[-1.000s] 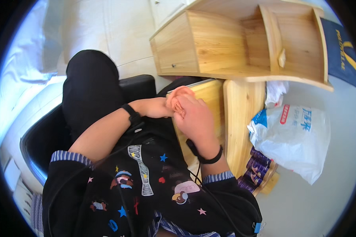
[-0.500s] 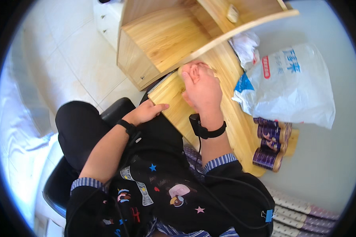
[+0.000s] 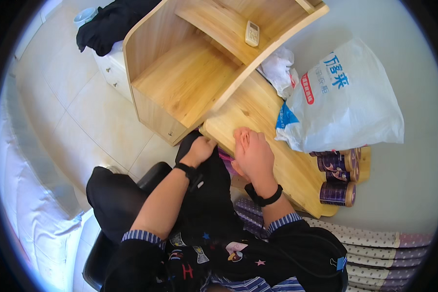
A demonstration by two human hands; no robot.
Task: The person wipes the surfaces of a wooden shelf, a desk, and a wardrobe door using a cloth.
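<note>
My right hand [image 3: 256, 156] is closed over a crumpled pinkish cloth [image 3: 246, 136], at the front edge of the wooden desk top [image 3: 292, 168]. Folds of the cloth show at the fingertips. Beside the desk's left corner, my left hand [image 3: 198, 151] has its fingers curled in against the edge. What those fingers hold, if anything, is hidden. Under the desk edge, between the two hands, a bit of something purple [image 3: 226, 156] shows.
A wooden shelf unit [image 3: 180, 73] stands on the desk, with a remote control [image 3: 252, 33] on its upper shelf. To the right are a large white plastic bag [image 3: 345, 107] and several purple cans [image 3: 337, 193]. Beyond the floor, a white drawer cabinet [image 3: 113, 73] carries dark cloth [image 3: 117, 24].
The wooden board that my left hand gripped no longer sticks out past the desk edge. Both hands appear lower in view, the right still closed on the cloth. The view has shifted.
</note>
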